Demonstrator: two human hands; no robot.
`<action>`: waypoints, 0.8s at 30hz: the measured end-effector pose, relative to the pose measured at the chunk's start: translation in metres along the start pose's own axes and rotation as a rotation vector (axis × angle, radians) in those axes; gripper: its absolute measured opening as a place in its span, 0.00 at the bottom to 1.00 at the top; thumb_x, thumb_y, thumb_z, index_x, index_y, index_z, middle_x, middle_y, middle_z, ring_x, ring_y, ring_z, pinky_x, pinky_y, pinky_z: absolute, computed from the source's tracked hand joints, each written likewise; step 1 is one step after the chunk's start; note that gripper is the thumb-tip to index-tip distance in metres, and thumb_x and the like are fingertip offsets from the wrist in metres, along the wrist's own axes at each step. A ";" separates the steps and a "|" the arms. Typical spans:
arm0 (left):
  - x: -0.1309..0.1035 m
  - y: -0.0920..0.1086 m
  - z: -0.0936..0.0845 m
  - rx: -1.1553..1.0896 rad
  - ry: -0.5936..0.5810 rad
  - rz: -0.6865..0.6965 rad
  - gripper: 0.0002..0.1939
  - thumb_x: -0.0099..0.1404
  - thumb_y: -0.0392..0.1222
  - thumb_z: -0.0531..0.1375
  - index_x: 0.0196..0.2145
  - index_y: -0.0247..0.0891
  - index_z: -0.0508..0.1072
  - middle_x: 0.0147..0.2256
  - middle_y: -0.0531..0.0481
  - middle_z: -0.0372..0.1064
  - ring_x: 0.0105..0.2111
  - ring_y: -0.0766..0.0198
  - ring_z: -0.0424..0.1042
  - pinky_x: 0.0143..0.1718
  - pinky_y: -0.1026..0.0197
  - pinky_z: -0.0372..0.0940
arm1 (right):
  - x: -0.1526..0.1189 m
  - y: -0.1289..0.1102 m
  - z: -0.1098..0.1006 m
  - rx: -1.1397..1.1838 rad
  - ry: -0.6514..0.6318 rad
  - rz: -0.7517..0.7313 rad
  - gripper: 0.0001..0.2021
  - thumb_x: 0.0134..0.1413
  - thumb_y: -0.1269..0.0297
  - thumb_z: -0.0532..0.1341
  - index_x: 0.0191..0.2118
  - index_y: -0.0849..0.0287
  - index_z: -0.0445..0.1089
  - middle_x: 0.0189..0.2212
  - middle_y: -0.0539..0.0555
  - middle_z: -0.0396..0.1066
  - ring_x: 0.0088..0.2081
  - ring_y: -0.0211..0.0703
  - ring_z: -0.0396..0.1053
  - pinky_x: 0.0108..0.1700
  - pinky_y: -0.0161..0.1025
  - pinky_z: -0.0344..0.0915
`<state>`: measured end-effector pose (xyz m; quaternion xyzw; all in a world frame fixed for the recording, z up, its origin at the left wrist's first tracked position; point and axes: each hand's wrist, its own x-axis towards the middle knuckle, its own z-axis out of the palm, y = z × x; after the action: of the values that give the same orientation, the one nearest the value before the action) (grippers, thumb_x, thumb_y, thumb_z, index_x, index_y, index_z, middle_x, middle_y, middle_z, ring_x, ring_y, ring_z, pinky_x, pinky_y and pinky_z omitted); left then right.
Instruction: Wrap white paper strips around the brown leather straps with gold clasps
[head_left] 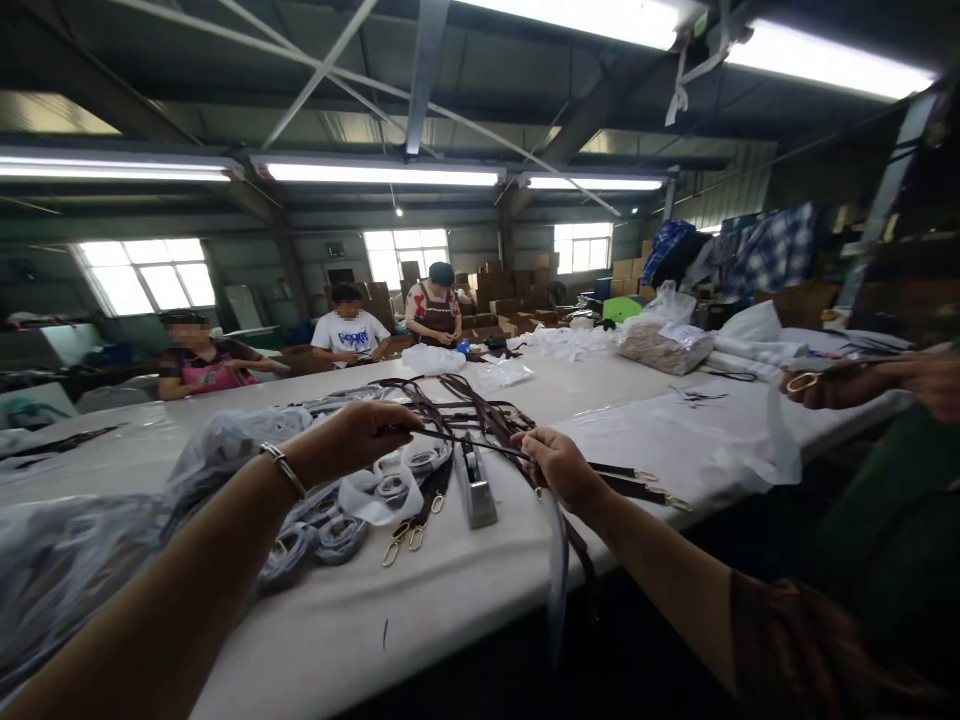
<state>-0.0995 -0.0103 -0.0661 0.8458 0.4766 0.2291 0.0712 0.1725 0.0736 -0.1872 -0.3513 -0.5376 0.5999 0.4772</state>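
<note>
A dark brown strap (469,440) is stretched between my two hands above the table. My left hand (367,432) is closed on one part of it, with a metal bangle on the wrist. My right hand (556,465) pinches it farther right, fingers closed. Below the strap stands a grey tape dispenser (478,495). More brown straps (487,400) lie in a pile behind it, and gold snap hooks (415,538) end some of them at the dispenser's left. A translucent strip (556,570) hangs down under my right hand over the table edge.
Coiled straps in plastic (341,538) and plastic bags (225,450) lie at left on the white table (322,640). At right, a co-worker's hands (900,380) hold a piece with a gold ring. A wrapped bundle (664,345) lies farther back; several people sit or stand across the table.
</note>
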 end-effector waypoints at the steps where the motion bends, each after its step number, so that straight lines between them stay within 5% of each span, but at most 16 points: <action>1: -0.004 -0.005 -0.004 0.013 -0.010 -0.014 0.13 0.66 0.46 0.59 0.44 0.39 0.79 0.34 0.48 0.77 0.32 0.63 0.74 0.36 0.65 0.69 | 0.000 0.007 -0.006 -0.006 0.003 0.011 0.17 0.45 0.55 0.64 0.38 0.62 0.68 0.16 0.43 0.58 0.17 0.31 0.56 0.17 0.28 0.47; 6: -0.008 -0.001 -0.019 0.108 0.152 -0.021 0.13 0.65 0.49 0.61 0.35 0.38 0.80 0.29 0.49 0.77 0.29 0.64 0.74 0.32 0.66 0.67 | 0.001 0.033 -0.013 -0.038 -0.046 -0.001 0.18 0.48 0.52 0.63 0.38 0.63 0.69 0.18 0.47 0.65 0.19 0.35 0.59 0.20 0.32 0.53; 9: 0.001 0.014 -0.019 0.124 0.277 0.048 0.12 0.64 0.48 0.61 0.34 0.38 0.79 0.30 0.49 0.77 0.29 0.64 0.74 0.33 0.66 0.67 | 0.004 0.030 -0.007 -0.142 -0.067 -0.129 0.16 0.48 0.54 0.63 0.36 0.63 0.72 0.25 0.53 0.72 0.27 0.40 0.67 0.30 0.38 0.63; 12: 0.014 0.030 -0.014 0.140 0.371 0.153 0.10 0.65 0.45 0.61 0.36 0.37 0.79 0.31 0.48 0.75 0.31 0.64 0.73 0.34 0.65 0.67 | 0.009 0.007 0.004 -0.220 -0.098 -0.257 0.13 0.49 0.57 0.62 0.35 0.63 0.74 0.31 0.54 0.73 0.33 0.41 0.68 0.37 0.39 0.64; 16: 0.028 0.049 -0.004 0.095 0.437 0.256 0.08 0.66 0.40 0.60 0.35 0.37 0.79 0.31 0.48 0.73 0.31 0.65 0.71 0.34 0.65 0.66 | 0.014 -0.035 0.023 -0.070 -0.149 -0.252 0.16 0.51 0.55 0.61 0.39 0.63 0.73 0.30 0.53 0.73 0.31 0.40 0.66 0.36 0.38 0.63; 24: 0.034 0.063 0.006 -0.045 0.502 0.214 0.05 0.65 0.40 0.62 0.34 0.37 0.78 0.32 0.49 0.74 0.32 0.66 0.72 0.34 0.65 0.67 | 0.008 -0.074 0.043 -0.091 -0.200 -0.361 0.13 0.51 0.57 0.62 0.37 0.62 0.74 0.34 0.53 0.74 0.37 0.41 0.68 0.42 0.38 0.64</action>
<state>-0.0328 -0.0147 -0.0393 0.8061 0.3821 0.4484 -0.0550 0.1447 0.0656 -0.1067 -0.2091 -0.6632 0.5115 0.5047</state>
